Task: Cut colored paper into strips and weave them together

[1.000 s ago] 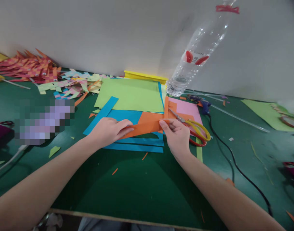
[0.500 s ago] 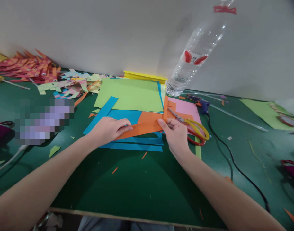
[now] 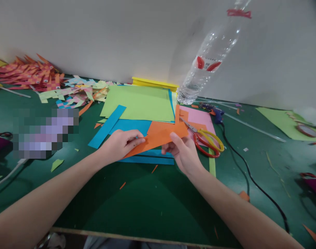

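Observation:
An orange paper piece [image 3: 160,136] is lifted off the green table [image 3: 147,204], held between both hands. My left hand [image 3: 120,143] pinches its left end with fingers closed. My right hand [image 3: 182,152] grips its right part from below, thumb on top. Under them lie blue paper strips [image 3: 147,159] and a blue sheet [image 3: 130,125]. Scissors [image 3: 207,140] with yellow and red handles rest just right of my right hand, on a pink sheet [image 3: 201,117].
A light green sheet [image 3: 139,103] and a yellow stack [image 3: 155,83] lie behind. A clear plastic bottle [image 3: 209,58] stands by the wall. A glue gun [image 3: 216,112] with a black cord [image 3: 251,176] is at right. Woven paper pieces [image 3: 44,81] pile at left.
The orange paper has come up off the table and shows wider. My right hand turned palm-up beneath it and dropped slightly; my left hand keeps its pinch.

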Motion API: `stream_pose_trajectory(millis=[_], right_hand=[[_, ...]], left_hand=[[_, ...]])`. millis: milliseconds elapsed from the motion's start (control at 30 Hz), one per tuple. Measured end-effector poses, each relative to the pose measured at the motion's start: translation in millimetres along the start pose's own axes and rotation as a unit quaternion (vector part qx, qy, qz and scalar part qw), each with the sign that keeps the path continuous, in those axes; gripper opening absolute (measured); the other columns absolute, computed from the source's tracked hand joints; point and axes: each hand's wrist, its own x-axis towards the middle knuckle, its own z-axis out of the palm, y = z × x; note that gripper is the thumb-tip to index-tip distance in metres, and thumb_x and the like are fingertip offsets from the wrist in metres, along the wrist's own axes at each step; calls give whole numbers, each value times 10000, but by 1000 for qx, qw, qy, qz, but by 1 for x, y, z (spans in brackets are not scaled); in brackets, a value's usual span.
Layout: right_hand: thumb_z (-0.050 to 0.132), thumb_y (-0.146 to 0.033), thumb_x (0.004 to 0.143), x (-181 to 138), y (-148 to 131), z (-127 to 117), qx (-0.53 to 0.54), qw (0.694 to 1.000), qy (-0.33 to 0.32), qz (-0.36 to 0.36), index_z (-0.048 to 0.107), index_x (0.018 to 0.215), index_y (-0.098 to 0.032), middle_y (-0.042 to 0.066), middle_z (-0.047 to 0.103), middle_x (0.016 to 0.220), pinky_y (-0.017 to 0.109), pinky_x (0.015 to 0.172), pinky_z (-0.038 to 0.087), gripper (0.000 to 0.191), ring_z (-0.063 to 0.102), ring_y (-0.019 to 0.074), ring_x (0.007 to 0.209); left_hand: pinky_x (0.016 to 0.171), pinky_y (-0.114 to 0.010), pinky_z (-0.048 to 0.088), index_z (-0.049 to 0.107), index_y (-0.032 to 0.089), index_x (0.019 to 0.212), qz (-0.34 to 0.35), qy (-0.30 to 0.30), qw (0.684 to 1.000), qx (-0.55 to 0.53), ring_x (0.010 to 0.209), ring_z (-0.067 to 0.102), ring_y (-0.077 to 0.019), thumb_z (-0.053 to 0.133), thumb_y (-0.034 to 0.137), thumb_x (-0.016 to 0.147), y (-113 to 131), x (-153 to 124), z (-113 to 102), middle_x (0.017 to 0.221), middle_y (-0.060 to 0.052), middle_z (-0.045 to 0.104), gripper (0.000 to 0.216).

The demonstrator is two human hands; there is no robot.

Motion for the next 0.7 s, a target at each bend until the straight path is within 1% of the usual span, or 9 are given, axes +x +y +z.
stream_pose_trajectory(millis=[67,133,233,300,433,533,600,667,700], right_hand=[[666,-486,794,-9,0,7,-34,998,-56,11,603,698,-187,-24,588,502,268,434,479,320,553,121,418],[674,-451,797,-17,0,13,-88,990,-106,17,577,686,-198,-60,518,463,242,386,401,293,456,88,370],[658,-422,812,-26,2,18,-135,982,-130,4,502,606,-218,-92,396,424,224,353,296,329,338,65,357],[640,-437,826,-27,5,17,-133,983,-124,2,465,580,-219,-91,359,432,224,346,245,372,300,60,366],[665,-475,797,-16,9,10,-65,994,-81,21,407,528,-211,-99,292,431,226,356,185,457,235,42,362],[712,-482,741,-1,4,0,-27,999,-7,16,334,477,-215,-106,236,424,229,360,152,533,212,34,355],[729,-490,716,8,0,-7,-26,999,35,0,317,469,-218,-108,208,432,228,364,144,552,200,36,371],[734,-514,705,15,-3,-15,-45,998,52,-15,317,478,-218,-109,198,444,226,369,140,560,194,38,381],[730,-531,705,18,-3,-18,-60,997,47,-20,318,484,-218,-106,206,450,227,371,142,563,201,40,383]], left_hand=[[425,-191,311,652,188,814,-15,-1,1000,-19,428,484,-85,456,384,981,7,-2,3,571,40,623,325],[434,-187,320,649,184,823,-16,-8,999,-40,450,506,-86,450,367,985,16,-5,8,592,36,633,316],[461,-181,337,636,176,843,10,-22,998,-65,481,527,-86,420,317,990,27,-8,13,622,35,638,297],[474,-184,334,631,172,843,-2,-35,997,-70,488,517,-86,415,300,984,32,-9,14,625,36,627,288],[479,-198,304,637,180,813,-78,-59,992,-80,477,459,-91,457,373,967,31,-6,8,562,50,556,305],[464,-210,264,638,190,816,-100,-71,990,-65,452,410,-92,470,402,955,21,-3,1,525,58,511,305],[471,-210,272,640,193,820,-102,-74,991,-55,463,418,-91,477,407,948,12,-1,-4,557,50,541,298],[470,-213,277,649,195,834,-106,-81,990,-41,462,425,-95,481,413,941,3,1,-9,564,44,561,296],[462,-215,272,651,196,842,-108,-88,990,-33,449,420,-99,481,426,937,-1,2,-11,541,46,555,301]])
